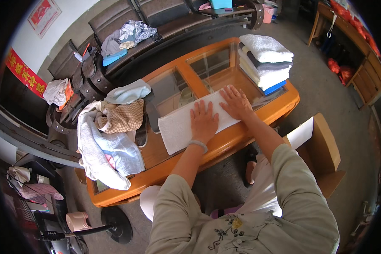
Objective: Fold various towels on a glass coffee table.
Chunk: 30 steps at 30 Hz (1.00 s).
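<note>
A white towel (174, 131), folded into a long strip, lies across the front of a glass-topped wooden coffee table (285, 103). My left hand (204, 122) rests flat on the middle of the strip, fingers apart, a bracelet at the wrist. My right hand (236, 103) presses flat near the towel's right end, also with spread fingers. Neither hand grips anything. To the right stands a stack of folded towels (266, 63), mostly white, with a dark-striped one and a blue one at the bottom. A loose heap of unfolded towels (104, 152) covers the table's left end.
An open cardboard box (325, 146) stands on the floor at the right. Behind the table runs a dark bench (165, 19) with a pile of clothes (127, 38). A round black stand base (116, 224) and a pink stool (77, 221) are at the lower left.
</note>
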{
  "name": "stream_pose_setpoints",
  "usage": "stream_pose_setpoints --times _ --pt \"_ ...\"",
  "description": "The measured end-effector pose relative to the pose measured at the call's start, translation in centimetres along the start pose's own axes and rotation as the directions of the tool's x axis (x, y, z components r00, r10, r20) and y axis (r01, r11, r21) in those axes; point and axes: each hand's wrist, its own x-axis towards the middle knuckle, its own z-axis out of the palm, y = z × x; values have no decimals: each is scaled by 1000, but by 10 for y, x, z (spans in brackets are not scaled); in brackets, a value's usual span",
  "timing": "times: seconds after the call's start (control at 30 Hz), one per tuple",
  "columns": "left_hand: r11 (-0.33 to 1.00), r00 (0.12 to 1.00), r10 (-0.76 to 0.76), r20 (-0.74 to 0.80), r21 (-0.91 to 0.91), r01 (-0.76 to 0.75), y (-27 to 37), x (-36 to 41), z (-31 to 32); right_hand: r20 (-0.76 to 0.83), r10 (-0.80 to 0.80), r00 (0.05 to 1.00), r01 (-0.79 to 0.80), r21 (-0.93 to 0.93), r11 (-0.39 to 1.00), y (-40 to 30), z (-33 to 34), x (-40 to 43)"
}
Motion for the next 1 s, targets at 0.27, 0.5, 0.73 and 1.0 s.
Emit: stream_pose_setpoints --times 0.27,0.5,0.73,1.0 --pt "994 985 -111 128 1 112 -49 -37 -38 0 10 1000 -10 -34 999 2 -4 0" --pt "979 979 -196 59 59 193 -82 -49 -41 -64 -70 995 63 -106 992 -42 1 8" --pt "977 979 -193 70 103 185 -84 -53 -38 -198 -369 908 404 188 895 -123 16 -3" --pt "975 983 -180 40 141 173 -89 -57 -41 6 -95 995 95 25 995 -32 2 9"
